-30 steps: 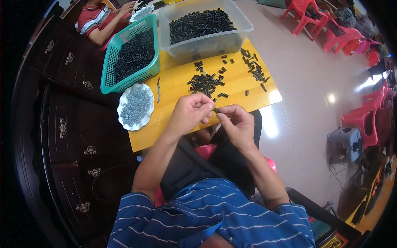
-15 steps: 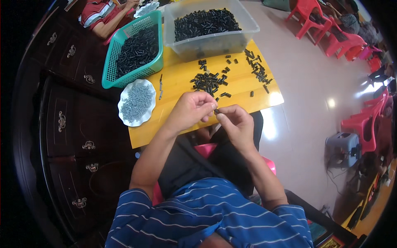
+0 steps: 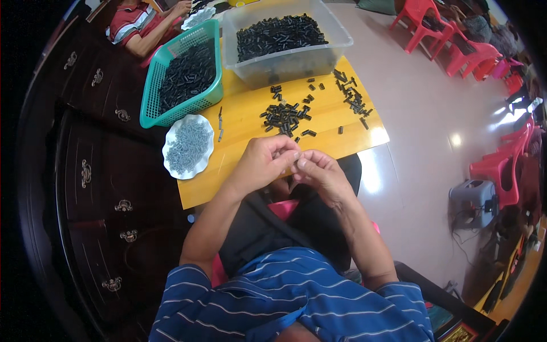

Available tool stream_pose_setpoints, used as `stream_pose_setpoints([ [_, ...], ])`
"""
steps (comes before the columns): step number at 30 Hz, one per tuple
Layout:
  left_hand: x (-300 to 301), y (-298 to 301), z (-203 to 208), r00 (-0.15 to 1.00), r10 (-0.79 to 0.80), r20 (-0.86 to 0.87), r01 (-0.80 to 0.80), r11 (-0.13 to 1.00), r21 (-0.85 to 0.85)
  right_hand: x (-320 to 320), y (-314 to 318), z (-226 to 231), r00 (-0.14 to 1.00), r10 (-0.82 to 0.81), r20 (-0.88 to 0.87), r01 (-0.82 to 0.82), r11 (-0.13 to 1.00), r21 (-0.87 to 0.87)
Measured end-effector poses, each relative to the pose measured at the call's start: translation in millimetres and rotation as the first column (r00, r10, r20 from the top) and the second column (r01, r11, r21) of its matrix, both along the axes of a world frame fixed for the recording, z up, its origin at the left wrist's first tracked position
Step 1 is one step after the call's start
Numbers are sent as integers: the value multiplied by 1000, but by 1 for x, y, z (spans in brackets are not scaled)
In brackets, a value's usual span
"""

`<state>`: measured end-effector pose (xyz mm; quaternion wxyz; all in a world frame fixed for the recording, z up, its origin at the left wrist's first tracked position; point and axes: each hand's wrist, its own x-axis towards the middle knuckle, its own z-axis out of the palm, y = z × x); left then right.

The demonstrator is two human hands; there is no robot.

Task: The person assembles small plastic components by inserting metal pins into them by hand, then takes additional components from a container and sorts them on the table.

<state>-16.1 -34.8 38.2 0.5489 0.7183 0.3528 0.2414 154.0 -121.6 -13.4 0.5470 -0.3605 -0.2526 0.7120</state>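
My left hand [image 3: 268,159] and my right hand [image 3: 320,172] meet at the fingertips over the near edge of the yellow table. Both are closed in a pinch, thumbs against forefingers. A small black part is between the right fingertips, almost wholly covered by them. What the left fingers grip cannot be made out. Just beyond the hands lies a loose pile of short black tube-like pieces [image 3: 285,117]. To the left, a white scalloped dish [image 3: 166,149] holds many small silvery pieces, perhaps screws or pins.
A green perforated basket [image 3: 149,108] and a clear plastic bin [image 3: 268,73], both full of black pieces, stand at the back. More black parts [image 3: 352,94] lie along the right edge. Dark drawers [image 3: 91,171] rise at left. Another person [image 3: 139,28] sits beyond; red chairs [image 3: 421,25] are at right.
My fingertips have drawn closer together, and the right fingers have curled further in, covering the small black part that showed before. The whole view has shifted slightly.
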Motion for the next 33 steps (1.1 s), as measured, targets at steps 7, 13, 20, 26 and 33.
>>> stream_pose_setpoints([
  [7,7,-16,22,986,19,-163,57,893,446,2,-1,1,973,-98,-210,72,989,-128],
  [13,17,-18,7,979,85,-183,90,630,772,0,0,-6,964,-17,-266,12,1000,-21],
  [20,18,-14,4,983,64,-173,96,627,773,1,-1,-8,920,-79,-384,57,996,-66],
  [26,14,-13,5,977,48,-208,131,633,763,1,0,-11,955,-40,-295,26,998,-52],
  [33,13,-14,16,975,8,-222,150,716,682,0,-1,-4,967,2,-254,-12,999,-37],
])
